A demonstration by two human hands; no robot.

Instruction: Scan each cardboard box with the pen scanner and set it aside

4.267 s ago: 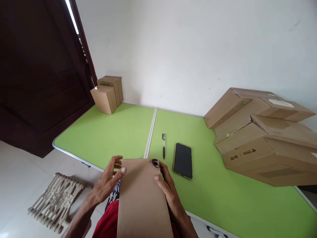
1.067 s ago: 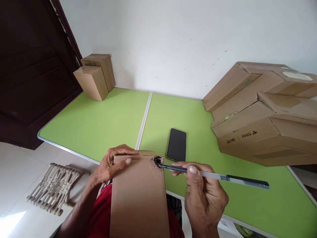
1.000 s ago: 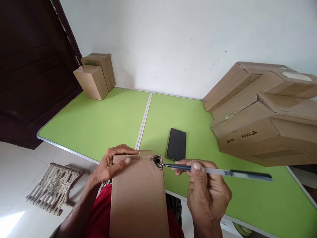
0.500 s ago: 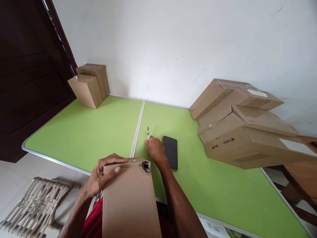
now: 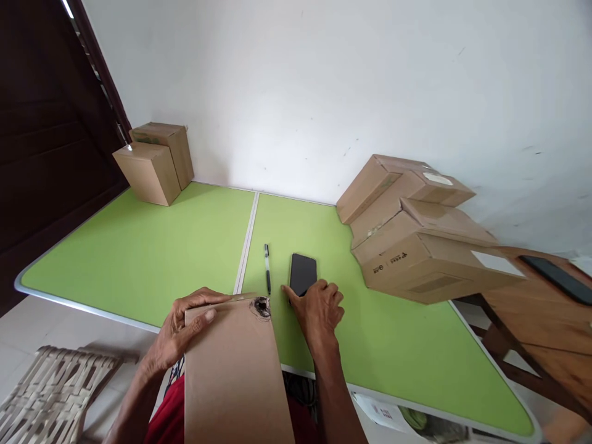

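My left hand point(image 5: 182, 324) grips the upper left edge of a cardboard box point(image 5: 235, 382), its thumb on the near face and its fingers over the top. The box stands upright against my body, with a dark, ragged hole at its top right corner. Just right of it, my right hand point(image 5: 319, 308) reaches over the lower end of a black smartphone point(image 5: 303, 271) lying on the green table point(image 5: 185, 253). Its thumb is left of the phone and its fingers are right of it, spread apart. A pen point(image 5: 267, 268) lies between the box and the phone.
Several cardboard boxes point(image 5: 398, 246) are piled at the table's right against the wall. Two more boxes point(image 5: 150, 172) stand at the far left. A woven stool point(image 5: 55, 382) is at lower left; a wooden surface point(image 5: 541, 314) with a dark device point(image 5: 557, 279) is at right.
My right hand has moved from the pen to the right, over the phone's lower end, leaving the pen on the table. My left hand keeps its hold on the box. The view has shifted right.
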